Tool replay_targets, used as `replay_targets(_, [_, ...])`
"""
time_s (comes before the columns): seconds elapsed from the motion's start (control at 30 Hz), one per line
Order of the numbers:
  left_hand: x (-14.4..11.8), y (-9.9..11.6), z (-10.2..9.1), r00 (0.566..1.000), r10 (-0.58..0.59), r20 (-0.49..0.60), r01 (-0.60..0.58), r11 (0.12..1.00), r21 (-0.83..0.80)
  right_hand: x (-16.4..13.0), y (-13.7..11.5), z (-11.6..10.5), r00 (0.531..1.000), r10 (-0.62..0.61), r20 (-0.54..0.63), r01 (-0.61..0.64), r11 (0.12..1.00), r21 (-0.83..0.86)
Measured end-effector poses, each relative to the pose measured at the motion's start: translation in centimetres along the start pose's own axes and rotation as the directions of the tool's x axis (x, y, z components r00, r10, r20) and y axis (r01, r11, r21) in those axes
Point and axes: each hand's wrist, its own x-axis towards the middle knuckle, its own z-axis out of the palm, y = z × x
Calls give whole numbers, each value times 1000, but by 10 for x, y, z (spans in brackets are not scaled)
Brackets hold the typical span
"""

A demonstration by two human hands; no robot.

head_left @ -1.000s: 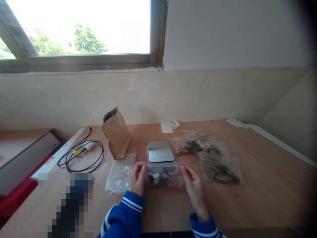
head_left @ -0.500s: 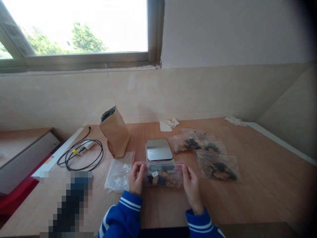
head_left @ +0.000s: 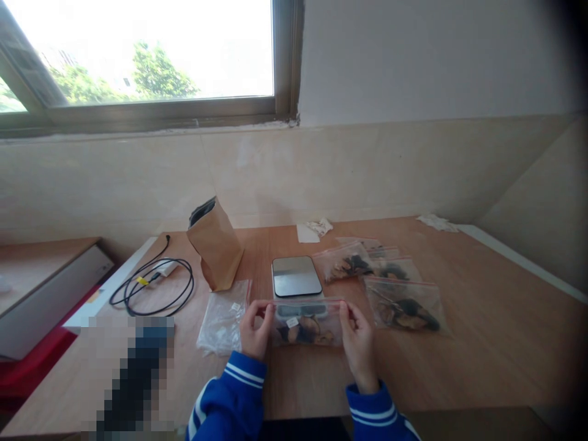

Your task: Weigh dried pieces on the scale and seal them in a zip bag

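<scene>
Beneath one window (head_left: 206, 55), cut off by the top and left edges, we saw a tiled wall (head_left: 257, 165) and one wooden desk (head_left: 482, 343). Two hands were at work there: the left hand (head_left: 255, 331) and the right hand (head_left: 359, 346) each pinched one upper corner of a single clear bag (head_left: 309, 334), thumbs uppermost, stretching its red-lined top between them. We counted one small white label (head_left: 293, 321) on this bag and made out brown and dark pieces inside, though not what they were. The bag was above the near middle of the desk, overlapping the front of one silver-topped device (head_left: 296, 276). To the right we counted at least four filled bags (head_left: 407, 312), but their overlap hid the exact number. To the left lay flat clear bags (head_left: 220, 324), too tangled in glare to count, just in front of one brown paper bag (head_left: 219, 248), whose dark contents were hard to make out. Beyond that was one coiled black cable (head_left: 193, 283) with one yellow tag (head_left: 143, 280). A pixelated patch (head_left: 138, 373) masked whatever was at the lower left, and the bottom edge cut off both blue sleeves (head_left: 239, 392).
</scene>
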Motion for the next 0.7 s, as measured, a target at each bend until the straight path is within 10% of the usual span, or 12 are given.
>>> replay_targets(0.7, [5, -3, 1, 998, 46, 42, -40, 991, -128, 5, 0, 2, 1000, -17, 8, 16, 995, 101])
